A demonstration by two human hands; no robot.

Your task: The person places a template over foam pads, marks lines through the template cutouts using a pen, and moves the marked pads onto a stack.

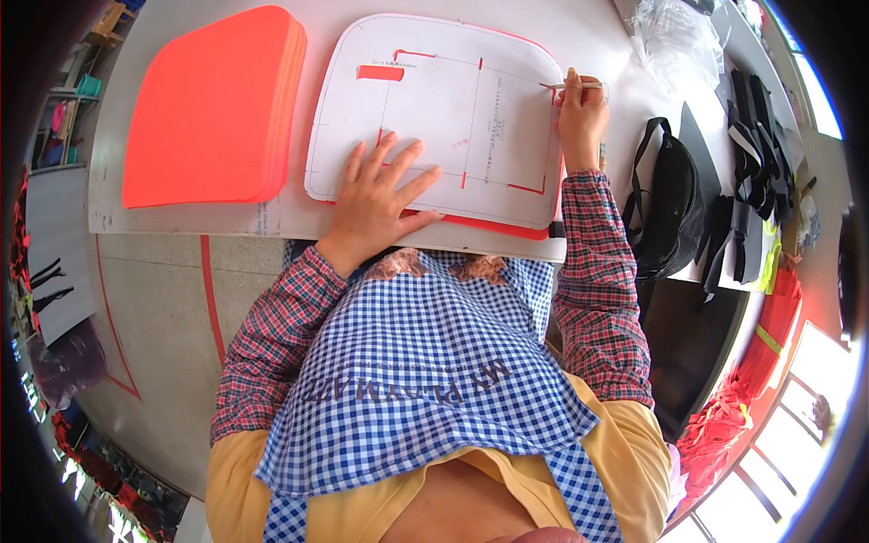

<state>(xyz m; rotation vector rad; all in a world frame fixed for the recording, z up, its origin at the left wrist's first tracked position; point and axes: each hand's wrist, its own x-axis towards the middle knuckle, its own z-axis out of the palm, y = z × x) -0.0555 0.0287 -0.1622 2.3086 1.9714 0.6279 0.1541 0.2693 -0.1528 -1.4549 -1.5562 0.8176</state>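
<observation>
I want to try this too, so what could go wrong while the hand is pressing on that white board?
The white board might slide, since the left hand presses only one part, and marks could end up crooked. The thin pointed tool in the right hand might skid sideways. The red sheet underneath lies near the table's edge, so a bump might shift it.

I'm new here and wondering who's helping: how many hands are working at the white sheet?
2. The left hand lies spread on the white sheet; the right hand, at the sheet's right edge, holds a slim pen-like tool. No others show there.
</observation>
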